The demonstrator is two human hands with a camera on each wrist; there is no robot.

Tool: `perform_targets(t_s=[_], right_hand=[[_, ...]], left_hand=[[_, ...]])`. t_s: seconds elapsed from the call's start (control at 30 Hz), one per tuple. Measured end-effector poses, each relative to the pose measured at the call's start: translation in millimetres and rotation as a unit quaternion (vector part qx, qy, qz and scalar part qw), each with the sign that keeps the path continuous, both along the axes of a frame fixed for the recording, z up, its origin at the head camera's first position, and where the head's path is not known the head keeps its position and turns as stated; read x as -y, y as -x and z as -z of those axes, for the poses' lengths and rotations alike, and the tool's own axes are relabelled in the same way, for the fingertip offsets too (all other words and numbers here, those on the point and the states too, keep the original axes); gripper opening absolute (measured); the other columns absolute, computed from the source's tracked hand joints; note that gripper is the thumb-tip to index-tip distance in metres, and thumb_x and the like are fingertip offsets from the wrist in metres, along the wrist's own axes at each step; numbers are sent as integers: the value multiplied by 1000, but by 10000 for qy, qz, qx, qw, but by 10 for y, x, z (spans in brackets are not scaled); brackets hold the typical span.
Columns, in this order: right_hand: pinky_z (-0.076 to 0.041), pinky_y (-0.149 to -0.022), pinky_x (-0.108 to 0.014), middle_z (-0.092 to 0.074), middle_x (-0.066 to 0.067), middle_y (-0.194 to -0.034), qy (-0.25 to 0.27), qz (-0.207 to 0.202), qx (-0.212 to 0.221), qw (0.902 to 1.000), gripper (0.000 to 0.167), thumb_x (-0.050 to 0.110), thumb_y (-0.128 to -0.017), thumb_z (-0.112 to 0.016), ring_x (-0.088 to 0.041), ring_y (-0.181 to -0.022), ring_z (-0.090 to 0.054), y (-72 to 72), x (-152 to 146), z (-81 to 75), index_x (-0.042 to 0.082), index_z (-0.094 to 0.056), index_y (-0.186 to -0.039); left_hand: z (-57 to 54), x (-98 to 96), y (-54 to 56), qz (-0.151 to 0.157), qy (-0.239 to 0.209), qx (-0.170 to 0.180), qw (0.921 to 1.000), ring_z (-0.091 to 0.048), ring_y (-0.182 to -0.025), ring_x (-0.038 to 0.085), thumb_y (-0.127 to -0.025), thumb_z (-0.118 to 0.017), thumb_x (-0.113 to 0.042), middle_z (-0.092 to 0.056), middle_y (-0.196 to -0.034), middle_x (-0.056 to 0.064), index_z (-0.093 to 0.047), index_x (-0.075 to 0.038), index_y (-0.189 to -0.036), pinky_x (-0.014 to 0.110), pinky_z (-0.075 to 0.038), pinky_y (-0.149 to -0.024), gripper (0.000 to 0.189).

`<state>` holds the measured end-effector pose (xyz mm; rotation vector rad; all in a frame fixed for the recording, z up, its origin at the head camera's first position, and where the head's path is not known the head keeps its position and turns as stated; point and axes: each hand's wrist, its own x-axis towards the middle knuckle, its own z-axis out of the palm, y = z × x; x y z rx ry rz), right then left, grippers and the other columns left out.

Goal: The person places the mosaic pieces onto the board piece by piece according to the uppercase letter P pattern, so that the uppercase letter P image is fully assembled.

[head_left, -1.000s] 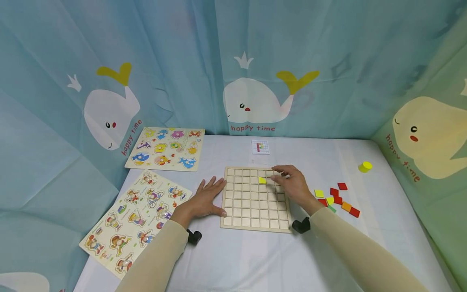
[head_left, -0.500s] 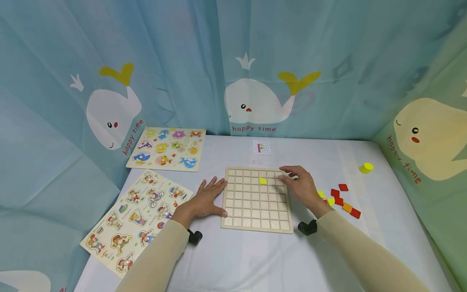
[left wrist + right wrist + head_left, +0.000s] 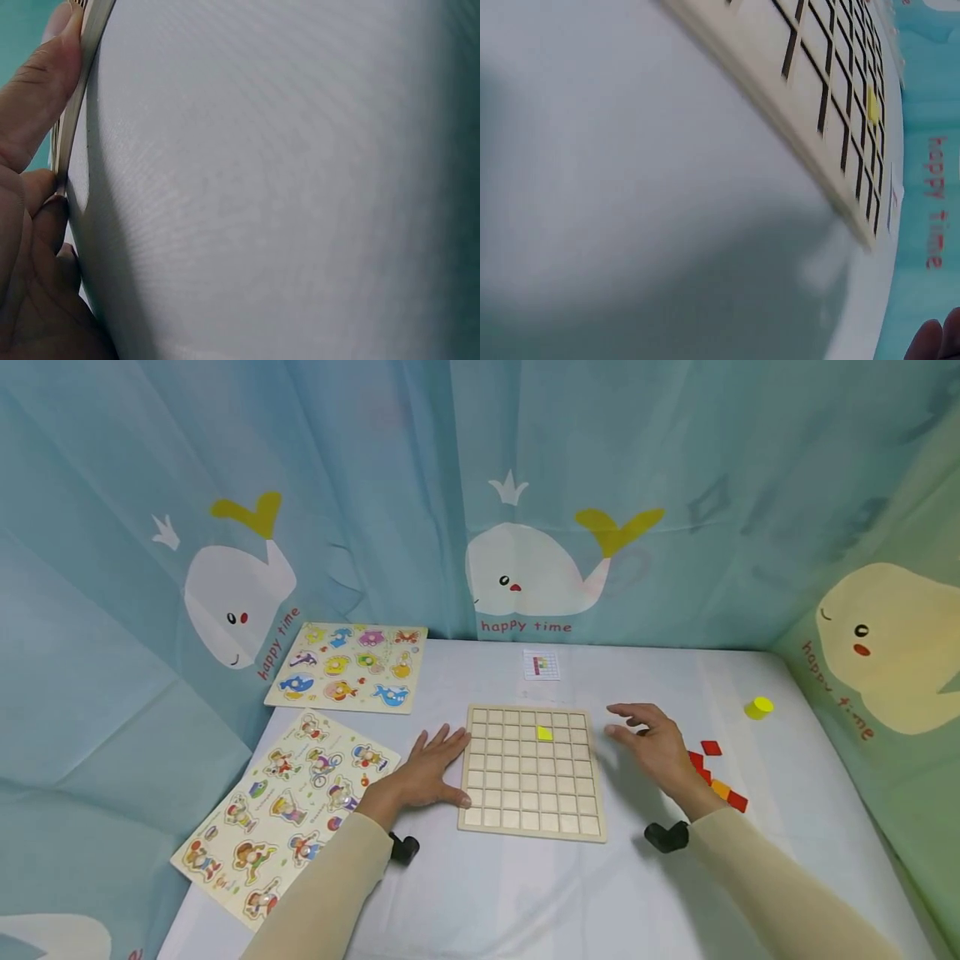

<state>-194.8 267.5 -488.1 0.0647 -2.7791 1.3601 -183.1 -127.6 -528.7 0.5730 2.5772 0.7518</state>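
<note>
- Wooden grid board (image 3: 512, 782) lies flat on the white tabletop (image 3: 480, 897), between the two hands.
- One yellow tile (image 3: 545, 734) sits in its second row from the far edge, right of the middle.
- Left hand (image 3: 423, 774): fingers spread and relaxed, index fingertip and thumb touching the board's left edge; it steadies nothing else and has nothing in its grasp.
- Right hand (image 3: 656, 747): just beyond the board's right edge, apart from it, thumb and index finger parted, no object visible between them.
- Red tiles (image 3: 711, 748) and an orange tile (image 3: 721, 788) lie near the right forearm, which partly hides the group.
- Farther right stands a yellow cylinder (image 3: 759, 708).
- Beyond the board's far edge lies a small printed card (image 3: 541, 666).
- On the left are a sea-animal puzzle (image 3: 390, 670) and, nearer, a puzzle of figures (image 3: 264, 828).
- Behind hangs a blue curtain (image 3: 405, 485) printed with whales.
</note>
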Motion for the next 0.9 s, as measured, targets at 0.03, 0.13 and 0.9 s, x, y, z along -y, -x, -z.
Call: perform_targets(t_s=[0.03,0.13,0.9], right_hand=[[-46,-90,-27,-58,-15,-142,-21,27,-6,10000,41,24,-102,-72,-31,-120,-53,-24,-46,-13,9,-68,-139],[-45,-85,-20,-57,-15,-144,-82,50,-47,9999,43,28,-102,-72,-28,-120,-53,-106,-198,-51,8,-68,-140],[-50,-89,-35,-50,-27,-144,-1345,114,418,9900,45,28,-103,-70,-37,-126,-45,-565,-1252,123,0,-64,-138]], left_hand=[[5,-2,0,9,9,-6,10000,1,-166,22,-81,-88,-50,-16,-177,-2,-22,-17,-170,46,11,-134,116],[17,-8,2,34,57,2,10000,2,-166,21,-81,-88,-51,-15,-178,-2,-21,-17,-170,45,11,-134,117],[62,9,21,28,21,-60,10000,1,-166,23,-81,-87,-52,-17,-178,-1,-22,-16,-170,47,9,-134,116]])
